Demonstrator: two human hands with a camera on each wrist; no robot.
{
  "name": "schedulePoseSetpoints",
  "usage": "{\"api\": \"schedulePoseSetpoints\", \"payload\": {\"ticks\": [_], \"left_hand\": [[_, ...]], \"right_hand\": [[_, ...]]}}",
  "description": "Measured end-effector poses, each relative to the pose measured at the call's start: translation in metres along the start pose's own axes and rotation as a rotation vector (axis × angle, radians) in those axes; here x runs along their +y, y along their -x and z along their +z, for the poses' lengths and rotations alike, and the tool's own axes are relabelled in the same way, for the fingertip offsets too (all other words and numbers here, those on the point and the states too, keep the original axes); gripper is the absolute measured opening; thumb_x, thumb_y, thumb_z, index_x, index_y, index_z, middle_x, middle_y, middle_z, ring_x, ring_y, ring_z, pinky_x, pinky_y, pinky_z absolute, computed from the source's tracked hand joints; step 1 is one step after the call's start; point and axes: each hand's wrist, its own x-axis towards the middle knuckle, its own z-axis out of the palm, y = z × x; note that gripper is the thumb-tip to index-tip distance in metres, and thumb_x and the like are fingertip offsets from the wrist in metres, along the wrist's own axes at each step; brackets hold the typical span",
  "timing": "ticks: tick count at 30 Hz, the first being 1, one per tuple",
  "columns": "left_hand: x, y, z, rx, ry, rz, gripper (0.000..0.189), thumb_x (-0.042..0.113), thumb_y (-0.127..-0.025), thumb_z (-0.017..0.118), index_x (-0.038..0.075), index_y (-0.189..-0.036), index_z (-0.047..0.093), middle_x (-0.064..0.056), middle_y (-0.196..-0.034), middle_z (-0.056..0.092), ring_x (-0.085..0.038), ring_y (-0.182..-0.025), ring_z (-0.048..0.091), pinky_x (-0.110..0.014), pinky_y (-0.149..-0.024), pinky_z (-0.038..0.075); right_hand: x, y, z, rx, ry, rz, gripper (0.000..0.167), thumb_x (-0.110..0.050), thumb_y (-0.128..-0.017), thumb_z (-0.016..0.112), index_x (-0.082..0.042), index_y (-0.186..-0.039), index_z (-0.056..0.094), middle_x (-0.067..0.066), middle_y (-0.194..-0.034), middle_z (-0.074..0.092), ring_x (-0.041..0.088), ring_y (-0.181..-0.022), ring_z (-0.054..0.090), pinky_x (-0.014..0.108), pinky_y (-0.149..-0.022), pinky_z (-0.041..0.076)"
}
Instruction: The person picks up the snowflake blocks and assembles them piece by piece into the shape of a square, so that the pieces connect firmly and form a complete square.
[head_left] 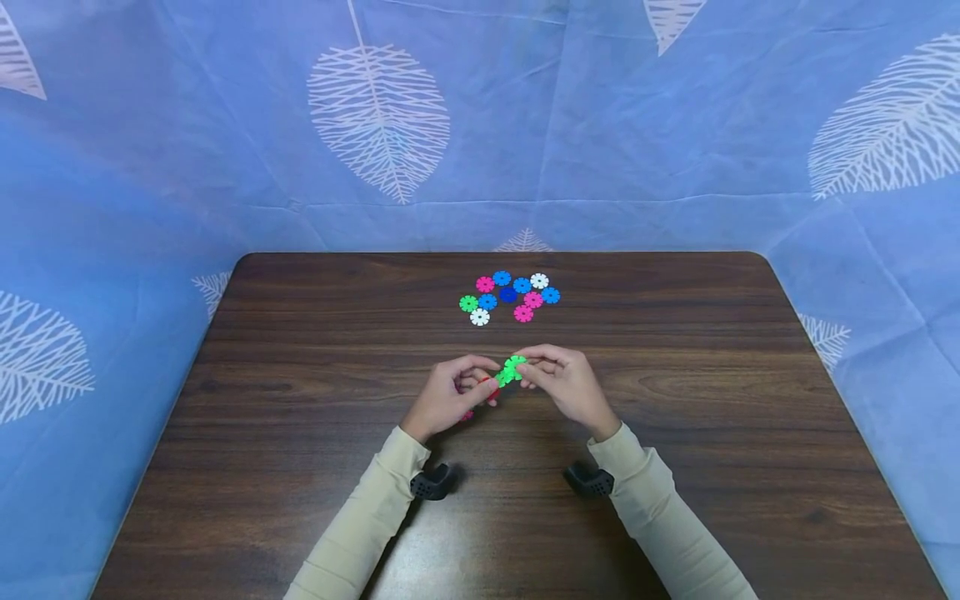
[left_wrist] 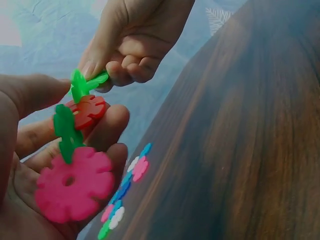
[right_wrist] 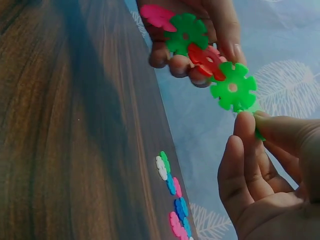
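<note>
The disc chain (right_wrist: pixel 204 56), interlocked pink, green, red, green and green, is suspended above the table (head_left: pixel 360 317). The left hand (head_left: pixel 450 396) grips it between thumb and fingers. The right hand (head_left: pixel 570 383) pinches its right end. Loose notched discs (head_left: pixel 508 295) lie beyond, toward the far edge.

Pale glare on the tabletop (head_left: pixel 442 546), hazy wrist views

I see both forearms (head_left: pixel 367 517) angle inward | left hand (head_left: pixel 444 395) grips, fingers curled | right hand (head_left: pixel 572 387) pinches with thumb and forefinger
</note>
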Motion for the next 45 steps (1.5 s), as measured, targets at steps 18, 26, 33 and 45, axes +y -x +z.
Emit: {"api": "schedulePoseSetpoints", "payload": {"ticks": [18,26,33,45], "left_hand": [[-0.004,0.0,0.006,0.001,0.006,-0.161,0.032,0.018,-0.094,0.059,-0.006,-0.116,0.057,-0.024,-0.089,0.067,-0.029,-0.07,0.071,-0.038,-0.072,0.058],[-0.012,0.001,0.002,0.029,0.13,-0.194,0.019,0.014,-0.095,0.056,-0.002,-0.104,0.053,-0.029,-0.096,0.061,-0.018,-0.061,0.067,-0.028,-0.06,0.057],[-0.021,-0.001,-0.001,0.125,0.182,-0.208,0.018,0.016,-0.097,0.054,-0.001,-0.103,0.05,-0.006,-0.079,0.059,-0.013,-0.053,0.061,-0.029,-0.056,0.056],[-0.049,-0.009,0.001,0.298,0.279,-0.235,0.028,0.023,-0.101,0.042,-0.004,-0.104,0.047,-0.006,-0.075,0.049,-0.012,-0.047,0.039,-0.023,-0.043,0.039]], "right_hand": [[-0.008,-0.018,0.016,-0.042,-0.048,0.052,0.022,-0.008,-0.09,0.064,0.006,-0.106,0.06,0.025,-0.098,0.066,0.009,-0.075,0.068,0.048,-0.075,0.056],[-0.003,-0.027,0.017,-0.09,0.019,0.071,0.025,-0.016,-0.092,0.062,0.003,-0.109,0.063,0.02,-0.098,0.069,0.012,-0.076,0.067,0.046,-0.077,0.057],[0.009,-0.039,-0.009,-0.044,0.108,0.098,0.033,-0.021,-0.093,0.061,0.005,-0.112,0.062,0.026,-0.101,0.068,0.031,-0.083,0.069,0.045,-0.078,0.056],[0.036,-0.077,-0.062,0.16,0.515,0.202,0.021,-0.021,-0.09,0.065,-0.002,-0.099,0.067,0.015,-0.086,0.072,0.027,-0.076,0.068,0.031,-0.065,0.051]]}}
